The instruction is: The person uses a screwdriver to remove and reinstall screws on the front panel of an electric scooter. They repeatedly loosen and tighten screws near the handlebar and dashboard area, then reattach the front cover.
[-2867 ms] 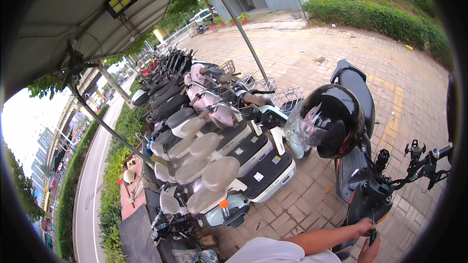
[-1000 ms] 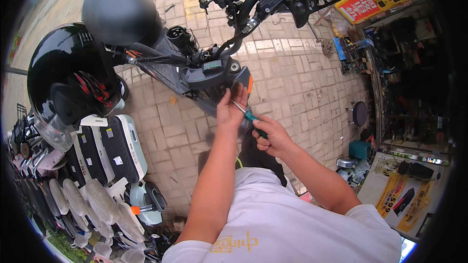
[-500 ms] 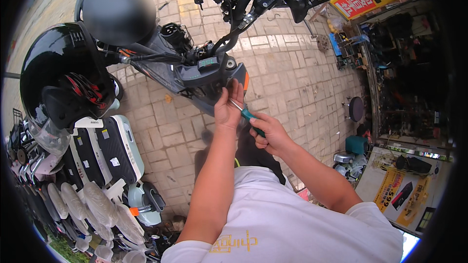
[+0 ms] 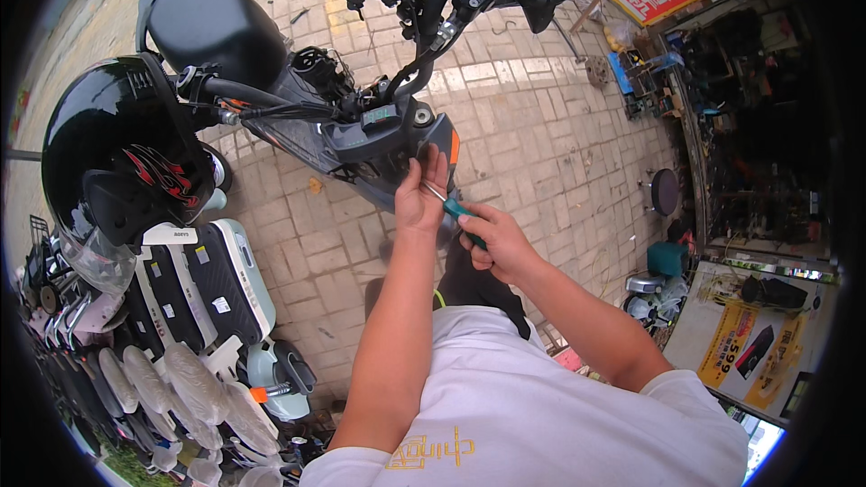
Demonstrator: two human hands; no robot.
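Observation:
My right hand [image 4: 496, 239] is closed around the teal handle of a screwdriver [image 4: 454, 209]. Its metal shaft points up and left, beside the palm of my left hand [image 4: 420, 198]; the tip is hidden. Thumb apart and fingers stretched upward, my left hand rests at the front panel of a dark grey electric scooter [image 4: 379, 140]. Whether something small lies under those fingers cannot be seen. Just right of them, an orange reflector [image 4: 454, 148] sits on the panel's side. A small lit display [image 4: 380, 115] is above, below the handlebar [image 4: 437, 4].
A black helmet [image 4: 113, 140] with red markings hangs at the left handlebar end. Scooters with wrapped seats [image 4: 194, 383] stand lower left. On the right are a round stool [image 4: 665, 192], cluttered shelves [image 4: 722, 117] and a sign-covered counter [image 4: 704, 307]. Brick paving [image 4: 541, 135] lies around.
The whole view has shifted slightly. My right hand and the screwdriver have turned a little, while my left hand stays in place at the panel.

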